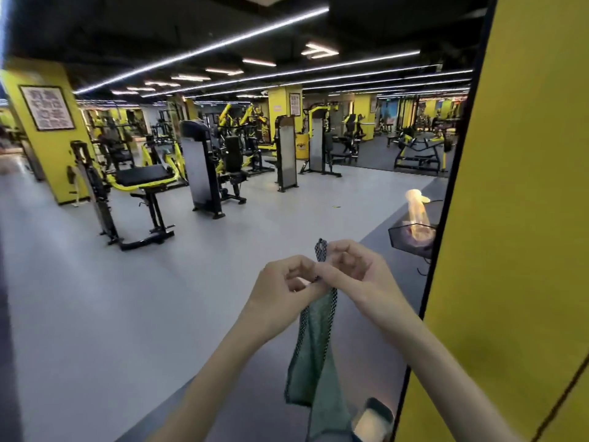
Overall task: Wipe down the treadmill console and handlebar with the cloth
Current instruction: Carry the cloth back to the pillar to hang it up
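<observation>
Green cloth (314,352) with a black mesh edge is hanging in mid-air above the grey floor (79,314), its top end gathered between both hands. Left hand (283,282) and right hand (353,266) are both pinching it, fingers curled and clamped on the fabric, probably sorting out a fold to wipe with. No treadmill console or handlebar is showing, so wiping looks not yet begun. Yellow wall (510,218) is standing on the right, wire basket (411,237) beyond the hands.

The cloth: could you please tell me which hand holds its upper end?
The right hand pinches the cloth at its topmost checkered tip, whereas the left hand grips it just below.
</observation>
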The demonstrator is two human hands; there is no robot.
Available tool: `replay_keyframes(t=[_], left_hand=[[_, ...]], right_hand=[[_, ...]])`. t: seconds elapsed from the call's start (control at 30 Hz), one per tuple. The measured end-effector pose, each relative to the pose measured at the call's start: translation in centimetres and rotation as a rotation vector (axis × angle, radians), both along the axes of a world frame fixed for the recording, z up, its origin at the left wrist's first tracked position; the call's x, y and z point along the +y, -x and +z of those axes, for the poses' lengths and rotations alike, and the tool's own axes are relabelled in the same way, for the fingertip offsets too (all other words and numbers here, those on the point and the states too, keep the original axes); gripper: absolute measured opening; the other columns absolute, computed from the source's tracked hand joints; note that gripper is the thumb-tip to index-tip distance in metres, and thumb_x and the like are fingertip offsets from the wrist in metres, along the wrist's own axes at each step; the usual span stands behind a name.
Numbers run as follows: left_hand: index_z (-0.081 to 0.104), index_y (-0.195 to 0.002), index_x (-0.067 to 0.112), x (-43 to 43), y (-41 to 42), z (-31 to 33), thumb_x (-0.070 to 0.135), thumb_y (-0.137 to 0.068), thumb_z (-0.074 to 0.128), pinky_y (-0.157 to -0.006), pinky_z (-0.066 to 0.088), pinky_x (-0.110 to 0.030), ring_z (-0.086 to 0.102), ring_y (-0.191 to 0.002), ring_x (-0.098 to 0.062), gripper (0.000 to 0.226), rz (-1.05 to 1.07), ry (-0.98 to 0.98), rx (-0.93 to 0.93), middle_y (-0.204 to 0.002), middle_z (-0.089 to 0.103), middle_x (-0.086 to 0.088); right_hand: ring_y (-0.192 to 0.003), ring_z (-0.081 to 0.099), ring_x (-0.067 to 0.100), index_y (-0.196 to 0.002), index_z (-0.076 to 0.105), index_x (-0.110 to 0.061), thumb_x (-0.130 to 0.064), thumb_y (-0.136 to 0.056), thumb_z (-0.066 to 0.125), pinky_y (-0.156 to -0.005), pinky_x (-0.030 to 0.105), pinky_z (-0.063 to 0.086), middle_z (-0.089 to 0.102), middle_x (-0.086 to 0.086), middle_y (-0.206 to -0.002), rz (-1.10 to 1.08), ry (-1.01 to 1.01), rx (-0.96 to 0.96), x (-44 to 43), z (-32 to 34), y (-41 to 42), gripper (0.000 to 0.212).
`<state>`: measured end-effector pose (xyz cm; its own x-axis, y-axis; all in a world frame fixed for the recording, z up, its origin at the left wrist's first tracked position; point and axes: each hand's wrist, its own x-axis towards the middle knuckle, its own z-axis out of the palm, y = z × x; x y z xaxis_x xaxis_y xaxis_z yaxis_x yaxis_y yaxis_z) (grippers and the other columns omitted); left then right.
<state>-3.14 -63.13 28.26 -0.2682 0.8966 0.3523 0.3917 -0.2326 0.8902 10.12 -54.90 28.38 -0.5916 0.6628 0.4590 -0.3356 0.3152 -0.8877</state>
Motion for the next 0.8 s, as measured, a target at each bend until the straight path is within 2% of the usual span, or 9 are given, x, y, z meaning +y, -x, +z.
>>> replay_keyframes(t=[0.1, 0.2, 0.33, 0.43, 0.5, 0.63, 0.73, 0.8], left_hand=[[0.071, -0.090, 0.013, 1.8, 3.9, -0.3, 0.021, -0.086, 0.075, -0.071, 0.050, -0.028, 0.063, -0.071, -0.018, 0.010, 0.051, 0.031, 0.015, -0.093, 0.072, -0.012], [0.070, -0.093, 0.011, 3.5, 7.9, -0.3, 0.019, -0.086, 0.075, -0.072, 0.050, -0.026, 0.064, -0.073, -0.017, 0.012, 0.097, 0.056, 0.013, -0.094, 0.072, -0.011], [0.071, -0.095, 0.012, 6.1, 12.3, -1.4, 0.018, -0.088, 0.072, -0.079, 0.053, -0.026, 0.068, -0.079, -0.015, 0.009, 0.111, 0.063, -0.002, -0.096, 0.073, -0.007], [0.070, -0.098, 0.010, 8.3, 16.0, -3.4, 0.016, -0.091, 0.069, -0.082, 0.053, -0.025, 0.069, -0.087, -0.020, 0.010, 0.101, 0.066, 0.015, -0.098, 0.073, -0.007], [0.070, -0.100, 0.009, 9.6, 18.7, -5.6, 0.018, -0.091, 0.069, -0.078, 0.053, -0.023, 0.069, -0.085, -0.021, 0.013, 0.104, 0.060, 0.012, -0.097, 0.073, -0.007], [0.069, -0.102, 0.013, 11.9, 25.3, -11.2, 0.024, -0.091, 0.069, -0.078, 0.054, -0.026, 0.068, -0.076, -0.009, 0.016, 0.067, 0.050, -0.003, -0.097, 0.074, -0.004], [0.066, -0.104, 0.012, 13.3, 30.9, -15.3, 0.023, -0.094, 0.065, -0.077, 0.055, -0.023, 0.070, -0.075, -0.011, 0.015, 0.012, 0.013, -0.066, -0.095, 0.075, -0.004], [0.063, -0.103, 0.012, 14.6, 34.0, -16.5, 0.019, -0.096, 0.063, -0.071, 0.052, -0.019, 0.071, -0.073, -0.014, 0.010, -0.009, -0.035, -0.127, -0.090, 0.075, -0.004]], right_hand=[[-0.066, 0.049, 0.011, -0.072, 0.060, -0.013, -0.019, -0.081, 0.075, -0.063, 0.024, 0.038, 0.053, -0.006, -0.064, -0.009, -0.050, 0.024, 2.2, -0.7, 4.6, 0.018], [-0.060, 0.048, 0.005, -0.068, 0.062, -0.011, -0.010, -0.084, 0.071, -0.060, 0.017, 0.037, 0.053, -0.008, -0.060, 0.011, -0.022, 0.031, 4.3, -0.8, 8.7, 0.019], [-0.072, 0.057, 0.016, -0.074, 0.072, -0.011, -0.007, -0.087, 0.067, -0.070, 0.030, 0.048, 0.064, 0.006, -0.072, 0.060, 0.029, 0.050, 7.2, -2.0, 13.4, 0.014], [-0.069, 0.062, 0.015, -0.082, 0.072, -0.009, -0.001, -0.084, 0.068, -0.065, 0.025, 0.050, 0.068, 0.004, -0.072, 0.001, 0.059, 0.084, 9.5, -4.2, 17.2, 0.009], [-0.068, 0.065, 0.016, -0.086, 0.068, -0.011, -0.002, -0.080, 0.071, -0.063, 0.023, 0.052, 0.069, 0.003, -0.071, -0.032, 0.039, 0.095, 10.7, -6.2, 20.0, 0.011], [-0.070, 0.066, 0.019, -0.083, 0.067, -0.005, -0.001, -0.079, 0.070, -0.064, 0.023, 0.055, 0.069, 0.008, -0.072, -0.051, -0.072, 0.118, 12.9, -11.6, 26.3, 0.006], [-0.073, 0.065, 0.024, -0.083, 0.069, -0.006, -0.016, -0.075, 0.072, -0.071, 0.031, 0.056, 0.067, 0.010, -0.076, -0.088, -0.096, 0.150, 14.5, -16.4, 31.4, 0.013], [-0.076, 0.065, 0.025, -0.082, 0.070, -0.011, -0.038, -0.068, 0.080, -0.074, 0.035, 0.056, 0.066, 0.011, -0.078, -0.111, -0.069, 0.142, 15.7, -18.2, 34.5, 0.032]])
